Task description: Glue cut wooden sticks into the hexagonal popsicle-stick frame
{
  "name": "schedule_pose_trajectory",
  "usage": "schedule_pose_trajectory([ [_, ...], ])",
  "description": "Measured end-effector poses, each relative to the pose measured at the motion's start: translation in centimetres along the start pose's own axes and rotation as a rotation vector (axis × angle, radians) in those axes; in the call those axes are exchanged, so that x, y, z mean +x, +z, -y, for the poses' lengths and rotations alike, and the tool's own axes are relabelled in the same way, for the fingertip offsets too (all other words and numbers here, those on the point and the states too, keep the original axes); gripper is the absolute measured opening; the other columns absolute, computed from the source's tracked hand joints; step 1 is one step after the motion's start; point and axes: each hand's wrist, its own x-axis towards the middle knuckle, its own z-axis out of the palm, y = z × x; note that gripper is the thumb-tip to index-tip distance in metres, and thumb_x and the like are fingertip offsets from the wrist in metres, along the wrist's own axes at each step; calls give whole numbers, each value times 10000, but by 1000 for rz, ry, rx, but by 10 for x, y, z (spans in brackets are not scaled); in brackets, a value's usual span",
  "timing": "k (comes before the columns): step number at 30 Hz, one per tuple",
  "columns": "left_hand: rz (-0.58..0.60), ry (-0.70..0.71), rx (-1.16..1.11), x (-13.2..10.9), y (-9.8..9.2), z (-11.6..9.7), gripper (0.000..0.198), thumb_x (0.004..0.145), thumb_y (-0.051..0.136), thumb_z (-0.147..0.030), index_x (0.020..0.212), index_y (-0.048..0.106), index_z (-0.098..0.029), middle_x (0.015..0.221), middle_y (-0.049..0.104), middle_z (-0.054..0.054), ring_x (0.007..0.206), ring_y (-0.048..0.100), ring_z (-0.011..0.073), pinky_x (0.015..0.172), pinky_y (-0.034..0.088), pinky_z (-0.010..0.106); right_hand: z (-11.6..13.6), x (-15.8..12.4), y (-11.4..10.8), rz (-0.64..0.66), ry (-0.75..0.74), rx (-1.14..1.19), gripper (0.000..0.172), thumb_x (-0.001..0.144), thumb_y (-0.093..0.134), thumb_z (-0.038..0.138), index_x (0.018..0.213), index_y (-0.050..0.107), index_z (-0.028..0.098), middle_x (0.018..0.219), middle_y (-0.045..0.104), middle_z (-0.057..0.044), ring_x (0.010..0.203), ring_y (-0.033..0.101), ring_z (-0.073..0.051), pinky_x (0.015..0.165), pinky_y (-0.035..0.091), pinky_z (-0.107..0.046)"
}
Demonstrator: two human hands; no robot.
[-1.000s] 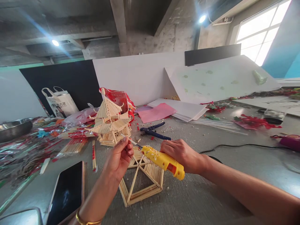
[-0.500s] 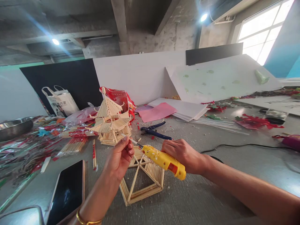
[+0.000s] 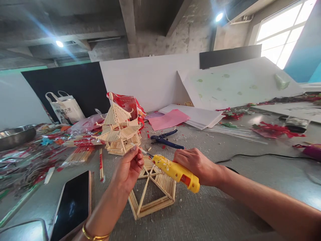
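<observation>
My right hand (image 3: 192,164) is wrapped around a yellow hot glue gun (image 3: 173,170), its nozzle pointing left. Between the thumb and fingers of my left hand (image 3: 130,164) is a short pale wooden stick (image 3: 141,150), whose end meets the nozzle tip or lies very close to it. Below both hands, a flat polygonal frame of wooden sticks (image 3: 155,203) rests on the table, some of its sections filled with rows of sticks and partly hidden by my left hand and the gun. Behind my left hand stands a tiered stick pagoda (image 3: 120,130).
Dark blue pliers (image 3: 167,140) lie beyond the glue gun. A phone (image 3: 71,204) sits at the left, near bundled sticks (image 3: 79,155) and plastic wrappers. Pink paper (image 3: 170,119) and white boards (image 3: 200,117) lie farther back. A black cord (image 3: 250,155) crosses the right side.
Both hands, the glue gun and the stick keep nearly the same positions. The view has shifted very slightly.
</observation>
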Motion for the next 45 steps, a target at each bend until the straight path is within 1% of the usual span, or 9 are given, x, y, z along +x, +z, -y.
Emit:
schedule_pose_trajectory([
  [6,20,5,7,0,0,-1,117,631,709,-132,689,608,-130,624,566,-27,505,476,22,420,370,124,-4,0,5,2,22,-62,143,847,375,210,745,465,167,677,516,-35,565,413,-108,512,298,-245],
  [10,79,37,156,-3,1,-4,125,604,727,-166,630,607,-142,617,558,-28,477,435,17,403,326,127,-33,-7,8,125,314,-224,128,826,407,225,788,503,151,746,550,-56,589,459,-116,490,250,-244],
  [14,224,54,714,-10,1,-7,108,610,724,-223,632,646,-151,576,556,-9,439,380,31,390,269,160,-78,-22,3,256,733,-387,234,826,414,326,897,529,135,877,579,-103,680,530,-172,489,218,-255],
  [18,451,30,1298,-15,-1,-6,89,638,687,-261,671,701,-180,571,590,9,505,457,84,478,333,203,-112,-40,6,397,954,-385,276,758,471,314,946,546,126,961,581,-129,771,554,-220,519,256,-269],
  [26,658,-112,1579,-16,-4,-4,145,660,640,-277,753,689,-176,678,649,29,590,523,118,553,376,242,-132,-54,23,590,898,-264,359,747,535,424,946,541,126,990,553,-139,833,535,-226,573,297,-263],
  [33,699,-174,1766,-15,-5,-6,201,685,604,-320,786,688,-167,681,628,12,595,473,96,545,334,244,-133,-48,16,683,859,-215,378,769,517,433,936,561,96,943,573,-172,836,531,-244,605,309,-284],
  [38,696,-184,1783,-15,-3,-5,215,690,589,-324,789,685,-159,666,614,9,572,449,86,545,335,240,-133,-49,11,743,824,-147,245,725,532,311,851,610,117,838,615,-125,750,557,-207,588,325,-273],
  [41,699,-186,1798,-15,-3,-5,209,693,582,-317,791,682,-162,665,612,5,580,455,86,554,340,235,-133,-51,10,705,824,-129,251,703,526,271,902,625,153,860,624,-104,772,570,-221,613,369,-284],
  [45,701,-185,1837,-16,-2,-5,190,688,580,-307,764,670,-158,669,617,5,594,473,89,562,342,234,-130,-50,9,515,817,-218,374,723,511,287,1064,586,152,1070,578,-141,980,532,-284,765,404,-347],
])
